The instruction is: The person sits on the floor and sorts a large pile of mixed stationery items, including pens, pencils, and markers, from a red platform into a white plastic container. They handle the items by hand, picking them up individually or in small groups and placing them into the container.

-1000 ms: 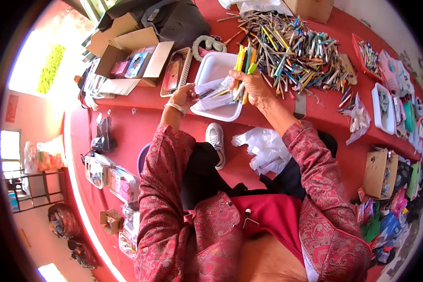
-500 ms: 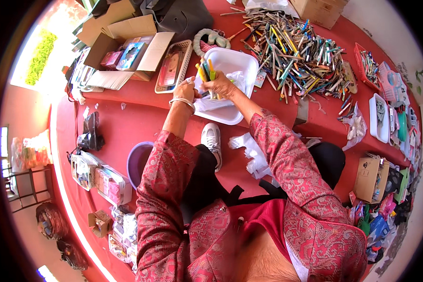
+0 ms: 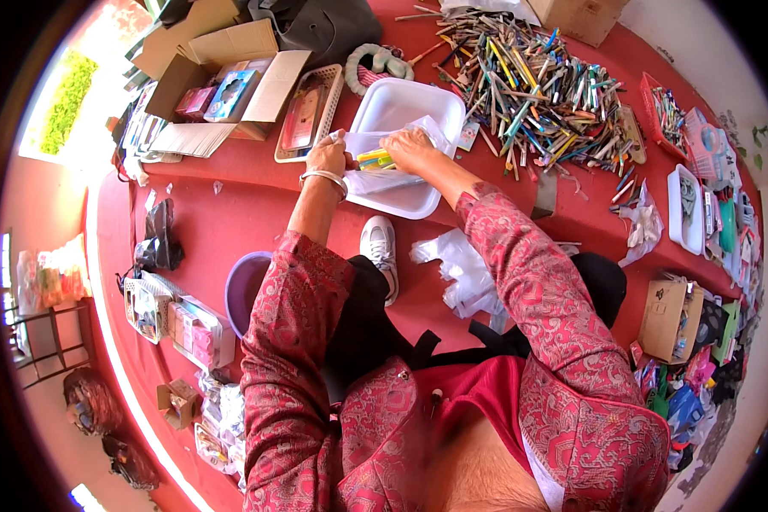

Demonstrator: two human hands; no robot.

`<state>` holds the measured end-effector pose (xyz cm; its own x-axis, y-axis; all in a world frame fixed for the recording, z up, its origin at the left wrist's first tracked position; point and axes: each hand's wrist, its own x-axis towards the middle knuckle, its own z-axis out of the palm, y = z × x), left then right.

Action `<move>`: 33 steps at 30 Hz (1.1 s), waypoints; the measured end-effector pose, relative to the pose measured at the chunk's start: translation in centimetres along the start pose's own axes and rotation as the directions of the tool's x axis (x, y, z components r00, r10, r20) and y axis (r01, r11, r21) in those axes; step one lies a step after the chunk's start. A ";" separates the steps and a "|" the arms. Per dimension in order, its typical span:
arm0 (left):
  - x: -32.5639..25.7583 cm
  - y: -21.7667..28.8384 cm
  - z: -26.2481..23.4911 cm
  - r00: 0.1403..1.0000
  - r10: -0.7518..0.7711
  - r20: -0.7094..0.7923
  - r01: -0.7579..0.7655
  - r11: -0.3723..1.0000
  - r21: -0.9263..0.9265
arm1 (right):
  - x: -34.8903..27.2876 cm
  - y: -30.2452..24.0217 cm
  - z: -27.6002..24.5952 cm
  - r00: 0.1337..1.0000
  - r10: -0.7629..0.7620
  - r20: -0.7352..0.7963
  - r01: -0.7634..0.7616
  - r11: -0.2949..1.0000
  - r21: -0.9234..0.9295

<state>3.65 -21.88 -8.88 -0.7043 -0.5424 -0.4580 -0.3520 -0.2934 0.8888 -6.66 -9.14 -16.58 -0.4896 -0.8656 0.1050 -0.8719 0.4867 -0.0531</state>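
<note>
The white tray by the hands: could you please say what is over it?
Over the white tray are a plastic bag, yellow pens and the right hand. These cover its middle, so anything beneath cannot be seen.

Slick plastic and crinkled film against matt card and patterned cloth.
The white tray (image 3: pixel 401 96) is smooth, faintly glossy plastic; the bag (image 3: pixel 379 182) in it is thin, see-through film, wrinkled and shiny, around hard, smooth-looking yellow pens (image 3: pixel 373 157). More film (image 3: pixel 462 271) lies crumpled below — milky, with bright creases. The open box (image 3: pixel 275 85) is dull brown cardboard, the basket (image 3: pixel 336 89) pierced plastic, the basin (image 3: pixel 241 290) smooth purple plastic. The jacket sleeve (image 3: pixel 292 341) is figured cloth — softly lustrous.
</note>
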 end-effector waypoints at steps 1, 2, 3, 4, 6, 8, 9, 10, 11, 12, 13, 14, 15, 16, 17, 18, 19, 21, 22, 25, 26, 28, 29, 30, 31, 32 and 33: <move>-0.3 0.2 0.2 1.000 0.009 0.007 -0.010 1.000 0.020 | -0.2 0.1 0.4 0.993 -0.001 -0.116 -0.006 0.999 -0.053; 0.1 0.0 0.1 0.999 0.027 0.018 -0.027 1.000 0.008 | -0.3 0.4 0.7 0.973 -0.006 -0.230 -0.019 0.994 -0.106; 0.1 0.1 0.1 0.999 0.041 0.028 -0.042 0.998 0.050 | 0.0 1.4 0.7 0.982 0.029 -0.184 -0.050 0.993 -0.107; 0.1 -0.1 -0.2 0.998 0.050 0.031 -0.052 0.995 0.088 | 0.2 1.6 -0.9 0.998 0.037 -0.050 -0.041 0.995 -0.091; 0.2 -0.2 -0.6 0.998 0.051 0.028 -0.054 0.994 0.095 | 0.4 2.1 -4.8 0.977 0.041 0.208 -0.028 0.998 -0.062; 0.5 -0.1 -1.2 0.998 0.053 0.031 -0.057 0.991 0.120 | -0.1 2.8 -6.3 0.976 -0.073 0.204 0.087 0.994 -0.060; 1.2 -0.7 -1.5 0.996 0.087 0.002 -0.086 0.992 0.093 | -0.3 3.0 -7.0 0.969 -0.134 0.208 0.141 0.990 -0.022; 1.1 -0.4 -1.4 0.994 0.107 0.005 -0.107 0.989 0.097 | -0.6 3.3 -7.7 0.960 -0.186 0.210 0.188 0.982 0.011; 1.0 -0.2 -1.3 0.992 0.128 0.007 -0.128 0.987 0.102 | -0.8 3.6 -8.2 0.957 -0.216 0.196 0.205 0.976 0.073; 0.9 0.0 -1.3 0.989 0.147 0.008 -0.147 0.983 0.106 | -0.8 4.2 -8.3 0.961 -0.269 0.056 0.265 0.961 0.078; 1.0 0.0 -1.3 0.988 0.155 0.022 -0.156 0.985 0.067 | -0.9 4.8 -8.2 0.945 -0.317 -0.085 0.323 0.943 0.079; 0.9 0.0 -1.3 0.980 0.196 0.030 -0.198 0.976 0.094 | -1.1 5.1 -7.8 0.907 -0.357 -0.225 0.381 0.922 0.071; 0.9 0.0 -1.3 0.971 0.236 0.039 -0.239 0.963 0.120 | -1.3 5.1 -7.3 0.945 -0.293 -0.144 0.298 0.954 0.017; 0.8 0.3 -1.3 0.959 0.277 0.052 -0.282 0.948 0.150 | -1.5 4.8 -7.2 0.972 -0.225 -0.064 0.222 0.974 -0.050; 0.9 0.3 -1.4 0.953 0.292 0.087 -0.303 0.938 0.167 | -1.3 4.4 -7.2 0.976 -0.156 0.152 0.177 0.975 -0.134; 0.9 0.4 -1.5 0.949 0.300 0.099 -0.313 0.935 0.169 | -1.0 4.0 -7.1 0.933 -0.063 0.355 0.150 0.963 -0.223; 0.8 0.5 -1.8 0.945 0.309 0.104 -0.323 0.930 0.172 | -0.8 3.4 -6.9 0.968 -0.046 0.246 0.101 0.972 -0.214; 1.5 0.5 -2.8 0.955 0.284 0.089 -0.289 0.956 0.046 | 0.0 3.2 -7.2 0.992 -0.056 0.113 0.079 0.975 -0.208; 1.2 0.9 -2.7 0.967 0.240 0.084 -0.232 0.969 -0.085 | 0.0 3.3 -7.2 0.997 -0.050 0.054 0.060 0.977 -0.203; 0.2 1.5 -2.6 0.977 0.186 0.102 -0.160 0.962 -0.220 | 0.1 3.2 -8.5 0.993 -0.098 -0.073 0.080 0.972 -0.223; 0.1 1.7 -2.7 0.972 0.227 0.061 -0.215 0.964 -0.159 | 0.1 3.1 -9.6 0.978 -0.209 -0.022 0.188 0.916 -0.354; 0.0 2.1 -2.5 0.949 0.315 -0.009 -0.315 0.948 -0.033 | 0.2 3.1 -10.2 0.992 -0.116 0.044 0.124 0.934 -0.336; 0.4 2.0 -2.8 0.912 0.410 -0.008 -0.407 0.909 0.089 | 0.2 3.3 -10.3 0.996 -0.033 0.078 0.055 0.955 -0.292; 0.5 2.0 -2.8 0.921 0.390 0.018 -0.389 0.913 0.119 | 0.1 3.5 -10.4 0.992 0.047 0.114 -0.017 0.968 -0.250; 0.3 2.2 -2.7 0.928 0.370 0.045 -0.372 0.916 0.150 | -0.5 3.7 -11.0 0.991 0.088 0.100 -0.065 0.974 -0.216; 0.1 2.3 -2.6 0.935 0.348 0.069 -0.355 0.917 0.182 | -0.6 4.4 -10.4 0.988 0.129 0.080 -0.114 0.979 -0.171; 0.3 2.1 -2.7 0.920 0.359 0.158 -0.387 0.894 0.227 | -0.6 5.2 -9.3 0.984 0.170 0.062 -0.161 0.979 -0.124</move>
<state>4.40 -24.78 -7.22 -0.8717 -0.4796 -0.1001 -0.1815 0.1263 0.9752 -10.84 -5.02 -7.70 -0.6297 -0.7762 0.0325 -0.7743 0.6305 0.0547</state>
